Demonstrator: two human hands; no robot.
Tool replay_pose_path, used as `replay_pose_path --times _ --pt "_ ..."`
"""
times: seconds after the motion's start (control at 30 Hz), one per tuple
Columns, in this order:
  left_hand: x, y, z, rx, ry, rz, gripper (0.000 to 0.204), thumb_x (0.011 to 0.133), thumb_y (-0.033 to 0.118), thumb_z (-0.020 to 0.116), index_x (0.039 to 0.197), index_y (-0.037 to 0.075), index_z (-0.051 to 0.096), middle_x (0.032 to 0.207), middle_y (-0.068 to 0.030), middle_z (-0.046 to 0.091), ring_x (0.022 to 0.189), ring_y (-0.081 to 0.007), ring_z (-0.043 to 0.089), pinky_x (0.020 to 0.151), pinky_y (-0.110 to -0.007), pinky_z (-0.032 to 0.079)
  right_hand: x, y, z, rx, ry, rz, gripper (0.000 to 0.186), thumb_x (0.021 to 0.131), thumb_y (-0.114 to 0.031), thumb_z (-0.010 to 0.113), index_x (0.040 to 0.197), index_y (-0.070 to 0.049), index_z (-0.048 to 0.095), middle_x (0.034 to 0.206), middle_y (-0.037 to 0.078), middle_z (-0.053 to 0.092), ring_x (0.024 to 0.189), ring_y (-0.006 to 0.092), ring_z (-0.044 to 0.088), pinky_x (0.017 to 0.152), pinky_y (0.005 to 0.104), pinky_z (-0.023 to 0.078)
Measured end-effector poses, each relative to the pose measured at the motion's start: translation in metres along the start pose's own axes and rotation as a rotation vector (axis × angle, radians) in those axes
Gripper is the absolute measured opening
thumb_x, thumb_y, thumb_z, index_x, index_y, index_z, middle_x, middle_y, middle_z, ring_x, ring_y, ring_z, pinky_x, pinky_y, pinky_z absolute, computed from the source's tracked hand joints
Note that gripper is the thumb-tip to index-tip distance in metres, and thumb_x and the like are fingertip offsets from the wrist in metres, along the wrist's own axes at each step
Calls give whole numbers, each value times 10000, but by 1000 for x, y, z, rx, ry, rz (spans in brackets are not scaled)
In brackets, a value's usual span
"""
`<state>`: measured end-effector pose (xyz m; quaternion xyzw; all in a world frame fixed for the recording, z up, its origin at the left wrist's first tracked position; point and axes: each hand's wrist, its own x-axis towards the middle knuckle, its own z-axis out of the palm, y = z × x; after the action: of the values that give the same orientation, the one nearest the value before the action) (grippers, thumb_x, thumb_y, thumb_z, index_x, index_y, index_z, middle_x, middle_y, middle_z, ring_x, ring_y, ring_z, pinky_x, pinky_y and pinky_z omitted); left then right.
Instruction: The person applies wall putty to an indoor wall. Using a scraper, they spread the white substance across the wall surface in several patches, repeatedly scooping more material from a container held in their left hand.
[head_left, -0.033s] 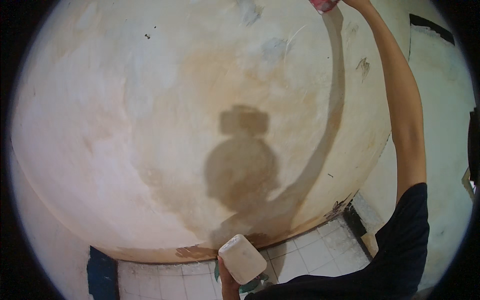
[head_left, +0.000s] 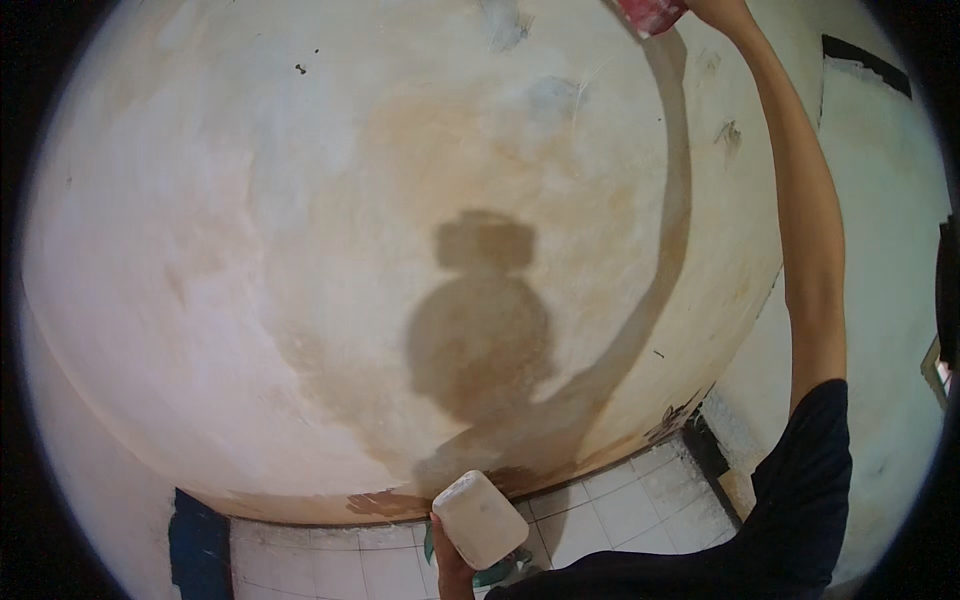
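Observation:
My left hand [head_left: 455, 568], at the lower edge, is closed around the side of a cream rounded rectangular tub [head_left: 483, 525] with whitish smears along its upper rim. The tub is tilted in front of the wall's foot. At the top right my right arm reaches high, and my right hand [head_left: 718, 10] grips a red flat tool with white smears [head_left: 655, 14] against the wall [head_left: 330, 200]. The frame edge cuts off the tool's upper part and some fingers, so its exact kind stays hidden.
Brownish stains and grey patches mark the pale wall, and my shadow falls across it. Below lies a white tiled floor [head_left: 620, 510]. A dark blue panel [head_left: 200, 545] stands at lower left. Something green [head_left: 492, 575] shows behind the tub. Another pale wall [head_left: 880, 200] is at right.
My right hand and the red tool have come slightly lower, so more of the tool shows. The tub in my left hand stays nearly where it was.

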<state>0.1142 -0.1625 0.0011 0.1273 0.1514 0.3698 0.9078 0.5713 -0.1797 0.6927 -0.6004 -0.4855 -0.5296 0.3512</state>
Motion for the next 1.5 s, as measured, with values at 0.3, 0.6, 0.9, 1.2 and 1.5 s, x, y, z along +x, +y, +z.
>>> replay_pose_path --times 0.3,0.6,0.9,1.2,1.5 --pt "1 11 2 56 -9 27 698 977 619 249 1410 91 395 1312 -150 549 1135 -351 589 914 -518 520 -51 -142 73 535 -194 105 248 745 -181 674 774 66 690 698 185 686 666 226 683 604 379 538" --pt "-8 13 -12 34 24 29 699 958 625 337 1400 88 408 1307 -153 552 1143 -340 585 931 -504 514 -64 -19 40 36 10 428 402 694 -352 728 682 48 690 688 232 671 656 328 700 644 416 565" --pt "-4 20 -34 76 -9 18 717 954 630 340 1416 83 388 1331 -148 535 1165 -340 569 954 -512 499 -137 -149 57 141 -343 -316 214 741 -120 675 948 -64 675 826 171 669 748 369 631 668 427 493" --pt "-19 24 -35 72 41 54 710 967 628 285 1418 88 385 1339 -158 527 1165 -356 564 958 -522 489 -43 -161 73 -50 -107 -240 219 678 -183 674 837 -33 686 801 177 689 766 345 680 682 434 533" --pt "-23 19 -29 123 50 125 666 976 595 326 1405 92 399 1314 -151 543 1139 -347 583 947 -502 504 26 -57 10 60 17 -56 212 679 -187 656 786 -5 676 768 211 670 650 359 634 612 440 493"
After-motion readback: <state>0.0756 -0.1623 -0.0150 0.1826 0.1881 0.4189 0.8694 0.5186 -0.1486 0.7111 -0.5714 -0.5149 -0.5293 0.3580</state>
